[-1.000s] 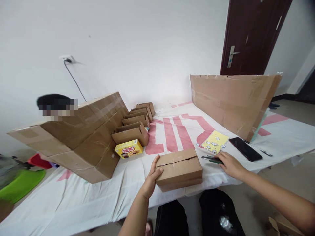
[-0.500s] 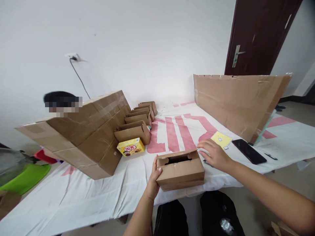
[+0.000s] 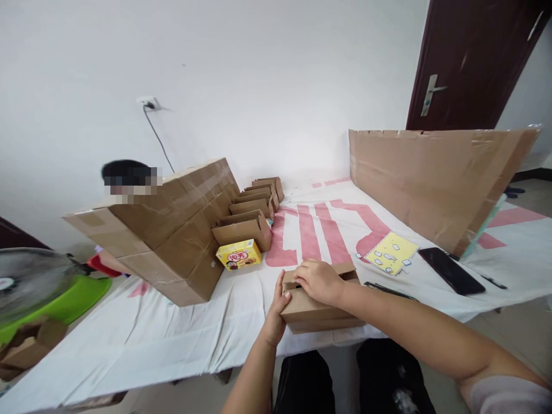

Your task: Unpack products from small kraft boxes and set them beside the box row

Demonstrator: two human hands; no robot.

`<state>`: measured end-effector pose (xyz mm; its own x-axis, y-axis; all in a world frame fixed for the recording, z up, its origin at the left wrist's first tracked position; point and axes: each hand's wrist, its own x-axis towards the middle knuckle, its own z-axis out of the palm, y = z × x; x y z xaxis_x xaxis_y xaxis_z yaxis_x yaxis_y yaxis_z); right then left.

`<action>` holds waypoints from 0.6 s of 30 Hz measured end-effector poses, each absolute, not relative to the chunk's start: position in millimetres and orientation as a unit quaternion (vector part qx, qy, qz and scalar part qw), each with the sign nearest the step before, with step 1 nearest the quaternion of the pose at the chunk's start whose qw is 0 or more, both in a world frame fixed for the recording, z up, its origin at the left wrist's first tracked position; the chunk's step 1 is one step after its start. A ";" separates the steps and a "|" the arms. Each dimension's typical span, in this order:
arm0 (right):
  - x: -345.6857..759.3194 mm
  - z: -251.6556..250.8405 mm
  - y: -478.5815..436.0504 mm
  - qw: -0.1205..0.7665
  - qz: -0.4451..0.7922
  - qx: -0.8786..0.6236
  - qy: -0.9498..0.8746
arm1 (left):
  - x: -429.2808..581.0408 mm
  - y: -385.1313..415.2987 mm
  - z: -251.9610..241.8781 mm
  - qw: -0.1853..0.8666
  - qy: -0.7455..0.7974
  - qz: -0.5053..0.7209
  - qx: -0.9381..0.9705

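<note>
A small brown cardboard box (image 3: 314,313) sits at the table's near edge, its top flaps partly open. My left hand (image 3: 278,313) clasps the box's left end, thumb on top. My right hand (image 3: 319,282) lies on the top of the box, fingers curled over the flap by the opening. A dark pen-like tool (image 3: 390,290) rests on the cloth just right of the box, untouched.
A white cloth with red marks (image 3: 328,230) covers the table. A yellow snack box (image 3: 239,255), a row of open small cartons (image 3: 250,215), a big taped carton (image 3: 172,224), a cardboard sheet (image 3: 435,178), a yellow sticker sheet (image 3: 391,253) and a black phone (image 3: 451,270) lie around. A person sits behind the carton.
My right hand left the tool beside the sticker sheet and moved left onto the top of the small box, whose flaps came partly open. My left hand stayed on the box's end.
</note>
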<state>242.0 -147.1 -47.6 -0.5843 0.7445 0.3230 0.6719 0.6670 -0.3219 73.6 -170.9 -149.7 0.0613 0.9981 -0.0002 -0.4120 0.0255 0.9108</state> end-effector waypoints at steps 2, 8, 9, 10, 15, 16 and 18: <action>238.2 -52.7 -146.2 0.213 0.088 -0.410 -0.883 | 73.2 -171.8 -149.4 0.614 0.371 0.574 0.396; 243.2 -60.0 -142.7 0.197 0.099 -0.405 -0.887 | 74.2 -175.9 -145.7 0.618 0.376 0.568 0.392; 244.2 -60.2 -142.3 0.194 0.099 -0.391 -0.894 | 74.5 -176.0 -145.4 0.620 0.375 0.568 0.390; 244.8 -60.4 -142.0 0.190 0.097 -0.377 -0.901 | 74.8 -175.7 -145.5 0.622 0.373 0.569 0.388; 239.3 -63.2 -141.2 0.170 0.065 -0.338 -0.923 | 74.4 -171.6 -150.2 0.610 0.375 0.582 0.386; 237.6 -64.0 -141.1 0.168 0.058 -0.334 -0.926 | 74.0 -170.8 -151.3 0.602 0.379 0.584 0.390; 235.1 -65.3 -141.2 0.166 0.046 -0.331 -0.928 | 73.0 -169.8 -152.8 0.587 0.387 0.588 0.400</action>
